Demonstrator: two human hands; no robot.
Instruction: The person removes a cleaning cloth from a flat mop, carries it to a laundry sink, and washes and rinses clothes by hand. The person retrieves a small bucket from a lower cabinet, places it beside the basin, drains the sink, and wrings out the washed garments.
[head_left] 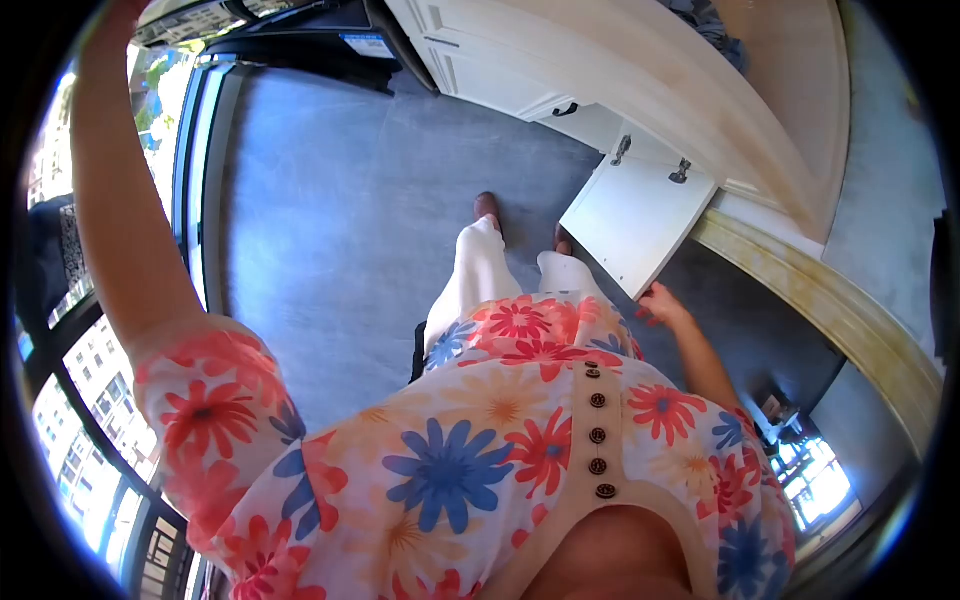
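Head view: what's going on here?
A person in a floral top has their right hand at the near corner of an open white cabinet door. Whether the grip is closed on it is unclear. The left arm extends toward the picture's upper left; what that hand does can't be seen.

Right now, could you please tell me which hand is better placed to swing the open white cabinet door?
The right hand, I would judge: it is at a corner of the cabinet door, away from the hinges. The left arm stretches toward the view's upper left edge.
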